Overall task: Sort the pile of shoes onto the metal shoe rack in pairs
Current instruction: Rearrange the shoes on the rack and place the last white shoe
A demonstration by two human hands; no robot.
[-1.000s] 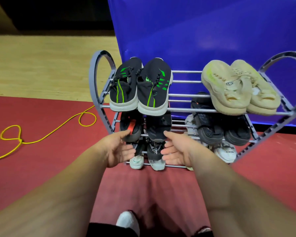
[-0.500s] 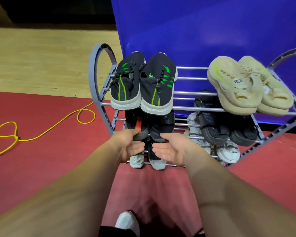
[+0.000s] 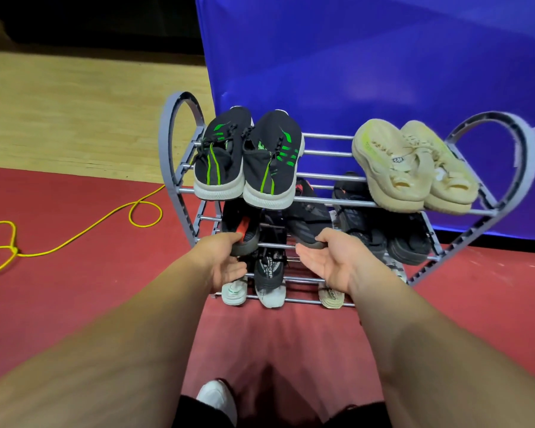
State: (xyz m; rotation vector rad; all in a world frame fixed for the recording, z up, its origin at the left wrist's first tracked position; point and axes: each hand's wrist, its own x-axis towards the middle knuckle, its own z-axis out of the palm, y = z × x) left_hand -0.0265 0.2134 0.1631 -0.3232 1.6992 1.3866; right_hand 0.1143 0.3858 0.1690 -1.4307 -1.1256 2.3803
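A black, red-patched shoe lies half hidden under black-and-green sneakers on the grey metal rack. A yellow cord runs off the left edge.

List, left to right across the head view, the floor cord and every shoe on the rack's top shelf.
yellow cord → left black-and-green sneaker → right black-and-green sneaker → left beige slide → right beige slide
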